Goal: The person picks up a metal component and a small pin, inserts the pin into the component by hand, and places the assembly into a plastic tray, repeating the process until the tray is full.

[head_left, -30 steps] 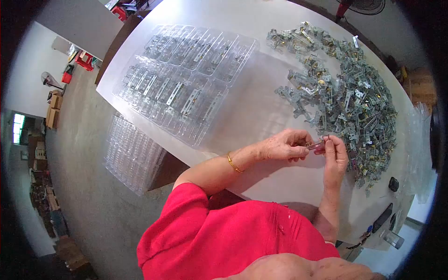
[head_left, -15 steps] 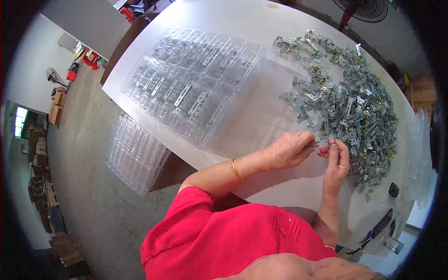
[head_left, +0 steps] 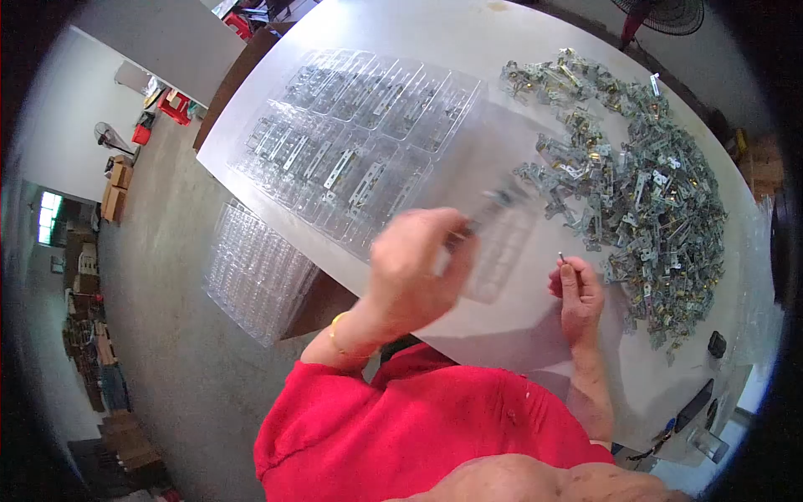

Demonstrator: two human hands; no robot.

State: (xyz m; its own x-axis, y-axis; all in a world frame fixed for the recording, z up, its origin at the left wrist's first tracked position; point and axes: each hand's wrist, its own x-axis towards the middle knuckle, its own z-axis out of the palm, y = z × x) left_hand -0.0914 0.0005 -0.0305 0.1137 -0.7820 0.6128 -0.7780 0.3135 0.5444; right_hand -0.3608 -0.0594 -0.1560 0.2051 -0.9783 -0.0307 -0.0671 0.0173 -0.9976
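Observation:
My left hand (head_left: 418, 263), with a gold bracelet at the wrist, is blurred over the table beside the clear tray. Its fingers are closed on a small metal bracket (head_left: 499, 197), smeared by motion. To the right, my right hand (head_left: 579, 297) pinches a short thin metal pin (head_left: 562, 258) between thumb and finger, near the pile. The clear plastic tray (head_left: 478, 92) has compartments with metal brackets lying in them. A big heap of metal brackets (head_left: 661, 209), some with brass-coloured pieces, spreads over the table's right side.
The white table (head_left: 510, 335) curves across the view. Stacked clear trays (head_left: 255, 272) stand below its left edge. At the right edge are a small black object (head_left: 717, 344), a dark flat object (head_left: 694, 403) and a glass (head_left: 708, 445). A fan (head_left: 665, 12) stands behind.
My left hand has moved away from my right hand, leftward toward the tray, carrying the metal bracket. My right hand has shifted slightly left and down, and a thin pin shows in its fingers.

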